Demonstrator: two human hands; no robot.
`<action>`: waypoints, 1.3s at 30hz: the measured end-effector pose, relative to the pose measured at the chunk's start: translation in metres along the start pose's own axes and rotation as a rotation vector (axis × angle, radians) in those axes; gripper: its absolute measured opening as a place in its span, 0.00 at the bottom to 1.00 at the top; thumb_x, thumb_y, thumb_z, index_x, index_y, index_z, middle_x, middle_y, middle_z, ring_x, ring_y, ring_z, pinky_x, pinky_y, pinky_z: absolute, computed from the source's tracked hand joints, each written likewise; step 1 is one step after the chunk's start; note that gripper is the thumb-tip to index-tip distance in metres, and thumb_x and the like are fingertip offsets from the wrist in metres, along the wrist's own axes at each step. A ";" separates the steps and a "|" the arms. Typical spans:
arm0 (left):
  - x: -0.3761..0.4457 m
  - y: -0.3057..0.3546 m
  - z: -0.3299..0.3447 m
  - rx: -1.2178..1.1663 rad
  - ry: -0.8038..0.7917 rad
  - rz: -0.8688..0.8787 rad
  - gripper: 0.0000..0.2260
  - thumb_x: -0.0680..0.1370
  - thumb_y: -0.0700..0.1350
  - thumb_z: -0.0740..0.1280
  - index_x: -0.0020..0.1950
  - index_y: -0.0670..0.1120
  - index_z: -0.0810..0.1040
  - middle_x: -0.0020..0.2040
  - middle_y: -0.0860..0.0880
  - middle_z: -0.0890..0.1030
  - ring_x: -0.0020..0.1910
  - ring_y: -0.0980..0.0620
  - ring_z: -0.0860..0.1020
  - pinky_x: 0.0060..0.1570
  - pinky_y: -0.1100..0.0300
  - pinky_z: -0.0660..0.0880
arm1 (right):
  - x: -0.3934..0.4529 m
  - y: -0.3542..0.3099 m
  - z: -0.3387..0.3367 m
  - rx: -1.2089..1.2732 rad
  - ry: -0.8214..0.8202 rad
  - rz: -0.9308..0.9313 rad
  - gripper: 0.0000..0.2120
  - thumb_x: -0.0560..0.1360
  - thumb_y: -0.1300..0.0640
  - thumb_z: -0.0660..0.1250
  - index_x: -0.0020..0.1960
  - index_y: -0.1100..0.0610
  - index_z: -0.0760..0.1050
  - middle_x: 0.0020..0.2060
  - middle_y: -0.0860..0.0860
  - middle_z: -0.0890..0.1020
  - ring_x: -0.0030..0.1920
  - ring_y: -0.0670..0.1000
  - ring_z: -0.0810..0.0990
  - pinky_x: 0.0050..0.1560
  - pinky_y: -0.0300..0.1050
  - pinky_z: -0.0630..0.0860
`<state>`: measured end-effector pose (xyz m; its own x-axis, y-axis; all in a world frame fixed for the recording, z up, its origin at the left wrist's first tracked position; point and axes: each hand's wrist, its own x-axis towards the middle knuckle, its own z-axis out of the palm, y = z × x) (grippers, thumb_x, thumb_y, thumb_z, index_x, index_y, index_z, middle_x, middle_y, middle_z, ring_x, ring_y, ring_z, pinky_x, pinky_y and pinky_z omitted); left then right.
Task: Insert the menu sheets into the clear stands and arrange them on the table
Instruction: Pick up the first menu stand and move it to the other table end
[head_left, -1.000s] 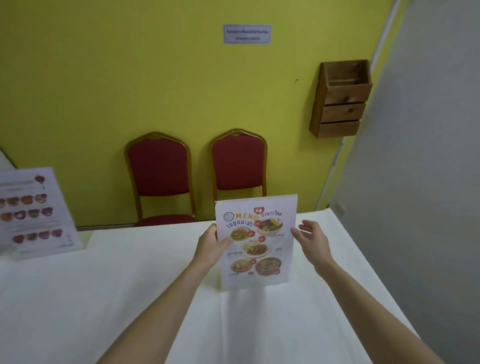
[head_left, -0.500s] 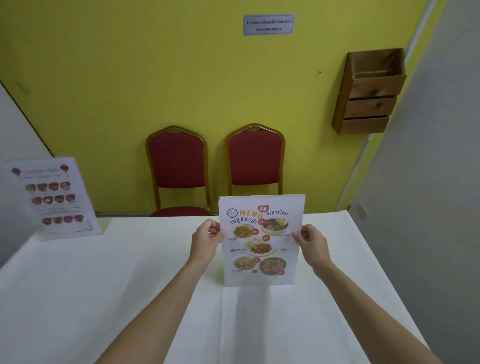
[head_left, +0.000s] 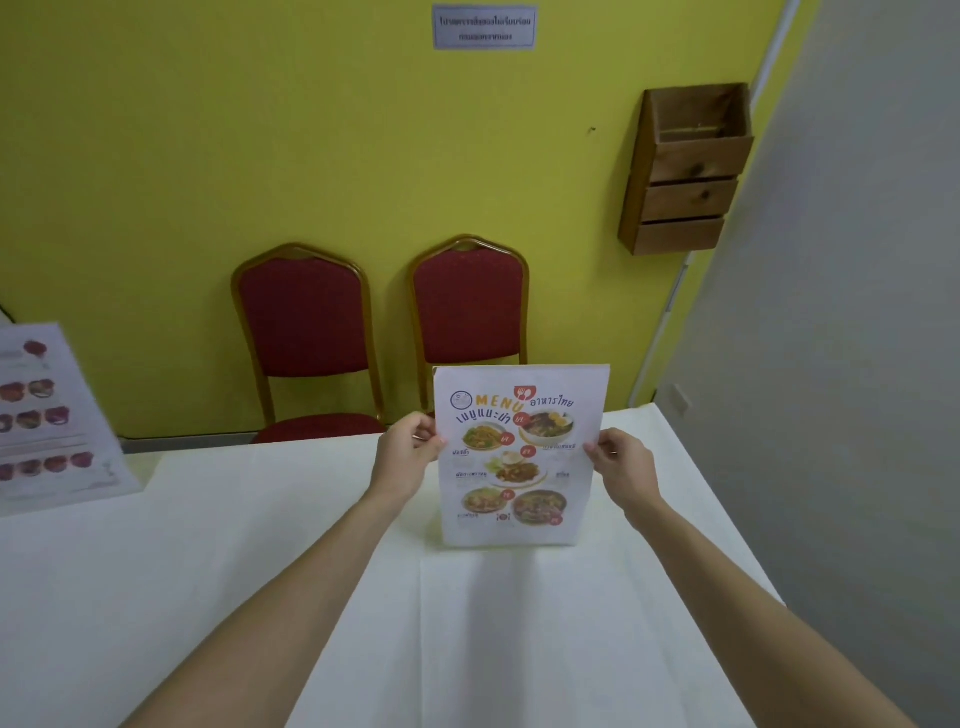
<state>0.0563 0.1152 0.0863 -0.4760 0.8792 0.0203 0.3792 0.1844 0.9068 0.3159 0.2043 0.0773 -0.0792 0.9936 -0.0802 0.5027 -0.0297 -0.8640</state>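
Standing on the white table, the menu stand is pinched at its side edges by the left hand and right hand. It looks light, stiff and slippery, so holding both sides seems best.

White-clothed table: menu stand center-far, second stand far-left.
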 end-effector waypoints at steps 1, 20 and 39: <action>0.004 0.006 0.006 -0.006 -0.008 0.010 0.02 0.76 0.38 0.69 0.45 0.40 0.77 0.40 0.45 0.79 0.41 0.45 0.78 0.51 0.43 0.80 | 0.005 0.000 -0.007 -0.003 0.011 0.001 0.07 0.77 0.59 0.63 0.48 0.61 0.79 0.45 0.57 0.84 0.48 0.60 0.81 0.43 0.52 0.76; 0.117 0.083 0.151 0.006 0.089 -0.053 0.03 0.75 0.36 0.68 0.44 0.38 0.75 0.35 0.50 0.76 0.40 0.48 0.77 0.51 0.41 0.81 | 0.194 0.025 -0.101 -0.079 0.034 -0.066 0.06 0.75 0.60 0.66 0.46 0.62 0.79 0.42 0.58 0.85 0.43 0.60 0.83 0.47 0.55 0.80; 0.153 0.087 0.204 0.030 0.027 -0.105 0.07 0.76 0.38 0.69 0.40 0.44 0.73 0.38 0.49 0.79 0.48 0.42 0.83 0.50 0.44 0.82 | 0.246 0.049 -0.120 -0.061 0.006 -0.041 0.10 0.77 0.59 0.66 0.53 0.63 0.79 0.43 0.54 0.80 0.43 0.51 0.76 0.45 0.40 0.69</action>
<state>0.1784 0.3549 0.0828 -0.5355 0.8422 -0.0626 0.3496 0.2886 0.8914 0.4241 0.4599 0.0750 -0.0956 0.9945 -0.0426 0.5508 0.0172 -0.8345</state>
